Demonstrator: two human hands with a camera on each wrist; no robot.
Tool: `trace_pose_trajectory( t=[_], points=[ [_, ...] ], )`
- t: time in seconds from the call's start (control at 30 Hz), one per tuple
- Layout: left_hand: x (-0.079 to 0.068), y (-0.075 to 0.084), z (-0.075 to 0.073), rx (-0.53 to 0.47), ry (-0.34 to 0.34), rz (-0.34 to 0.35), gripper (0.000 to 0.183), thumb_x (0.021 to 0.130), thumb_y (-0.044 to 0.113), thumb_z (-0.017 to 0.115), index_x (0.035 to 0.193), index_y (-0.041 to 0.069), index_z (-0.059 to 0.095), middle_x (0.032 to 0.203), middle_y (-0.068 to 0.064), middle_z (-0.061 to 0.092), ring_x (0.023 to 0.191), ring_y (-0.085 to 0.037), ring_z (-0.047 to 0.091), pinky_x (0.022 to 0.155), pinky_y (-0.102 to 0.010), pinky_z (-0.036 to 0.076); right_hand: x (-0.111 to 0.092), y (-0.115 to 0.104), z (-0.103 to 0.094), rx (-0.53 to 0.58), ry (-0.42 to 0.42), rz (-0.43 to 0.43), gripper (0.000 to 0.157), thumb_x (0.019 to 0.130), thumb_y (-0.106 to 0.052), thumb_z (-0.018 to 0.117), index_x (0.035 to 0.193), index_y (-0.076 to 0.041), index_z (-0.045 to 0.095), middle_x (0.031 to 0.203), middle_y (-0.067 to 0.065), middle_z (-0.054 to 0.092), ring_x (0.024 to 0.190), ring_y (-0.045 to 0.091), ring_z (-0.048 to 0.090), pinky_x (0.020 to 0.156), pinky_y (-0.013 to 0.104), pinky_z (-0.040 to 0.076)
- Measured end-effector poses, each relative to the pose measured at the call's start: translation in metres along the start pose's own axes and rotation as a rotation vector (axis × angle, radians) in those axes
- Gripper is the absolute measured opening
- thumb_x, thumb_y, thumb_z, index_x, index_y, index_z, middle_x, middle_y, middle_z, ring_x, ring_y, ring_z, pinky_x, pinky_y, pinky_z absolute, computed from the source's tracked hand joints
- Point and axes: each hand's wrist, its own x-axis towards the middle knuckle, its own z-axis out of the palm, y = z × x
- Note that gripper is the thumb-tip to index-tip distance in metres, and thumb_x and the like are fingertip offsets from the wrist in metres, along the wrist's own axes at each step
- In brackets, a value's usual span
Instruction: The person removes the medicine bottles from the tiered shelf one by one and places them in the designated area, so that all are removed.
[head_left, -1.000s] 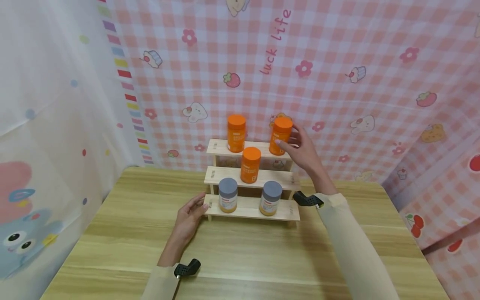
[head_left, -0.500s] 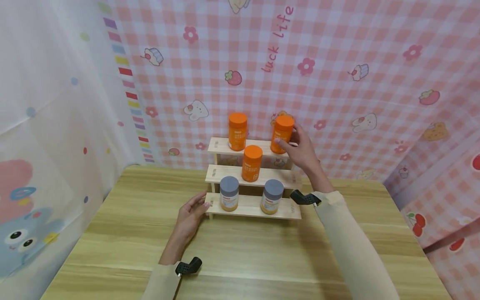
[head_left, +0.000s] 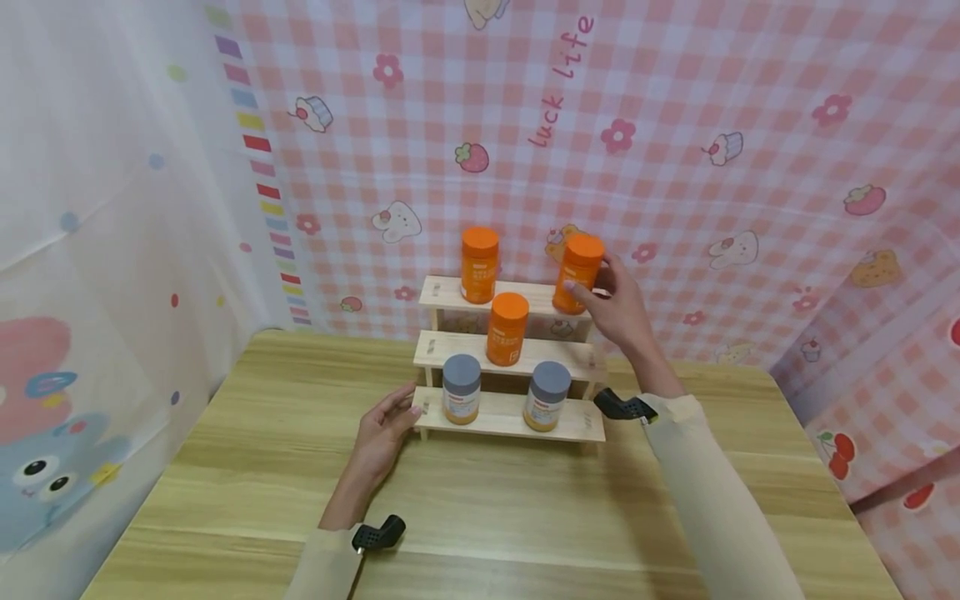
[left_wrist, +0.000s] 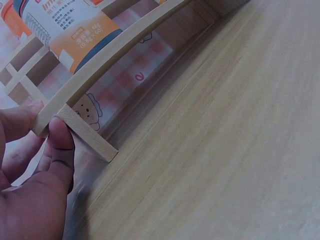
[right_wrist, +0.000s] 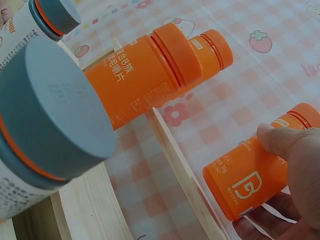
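Note:
A three-tier wooden display rack stands on the table. My left hand pinches the left end of its lowest board; in the left wrist view, fingers and thumb lie on both sides of that board. At the top tier's right end, my right hand grips an orange bottle, thumb in front and fingers behind. Whether its base touches the board I cannot tell. Another orange bottle stands at the top left, and one orange bottle on the middle tier. Two grey-capped bottles stand on the lowest tier.
The rack is on a wood-grain table, near its back edge. Behind it hangs a pink checked curtain; a white patterned curtain is at the left. Black wrist cameras sit on both sleeves.
My right hand has shifted the orange bottle slightly to the right along the top tier in the last half second. My left hand stays at the rack's end.

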Motion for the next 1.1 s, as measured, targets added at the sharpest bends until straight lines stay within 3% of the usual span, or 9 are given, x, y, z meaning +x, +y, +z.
trace_pose_trajectory(
  t=[0.23,0.77,0.9,1.1],
  points=[
    [0.000,-0.001,0.001,-0.008,-0.011,0.009,0.050,0.094,0.003,0.065,0.142,0.005,0.051,0.130,-0.020,0.053,0.105,-0.014,0.060,0.080,-0.021,0.055,-0.009,0.003,-0.010,-0.009,0.023,0.007,0.074,0.089,-0.049,0.070,0.151,-0.027,0.036,0.138,0.009,0.056,0.124,0.028,0.053,0.107,0.047,0.044],
    [-0.002,0.002,-0.001,-0.028,-0.025,0.022,0.050,0.094,0.002,0.064,0.143,0.004,0.050,0.127,-0.020,0.053,0.101,-0.015,0.060,0.074,-0.021,0.054,-0.030,0.012,-0.029,-0.007,0.054,-0.049,0.067,0.091,-0.039,0.071,0.149,-0.027,0.039,0.135,0.011,0.057,0.123,0.029,0.055,0.105,0.050,0.046],
    [-0.004,0.000,-0.001,-0.029,-0.018,0.008,0.051,0.094,0.002,0.064,0.143,0.003,0.050,0.128,-0.021,0.053,0.101,-0.015,0.060,0.074,-0.021,0.053,-0.037,0.013,-0.034,-0.018,0.047,-0.029,0.069,0.092,-0.040,0.070,0.151,-0.027,0.036,0.138,0.011,0.055,0.125,0.029,0.054,0.107,0.050,0.044],
    [0.002,-0.004,-0.003,-0.024,-0.022,0.016,0.051,0.094,0.004,0.066,0.142,0.005,0.051,0.131,-0.023,0.053,0.104,-0.017,0.061,0.076,-0.021,0.054,-0.038,0.012,-0.045,-0.037,0.044,-0.051,0.066,0.094,-0.032,0.069,0.151,-0.023,0.036,0.140,0.014,0.053,0.128,0.031,0.052,0.107,0.052,0.043]
  ],
)
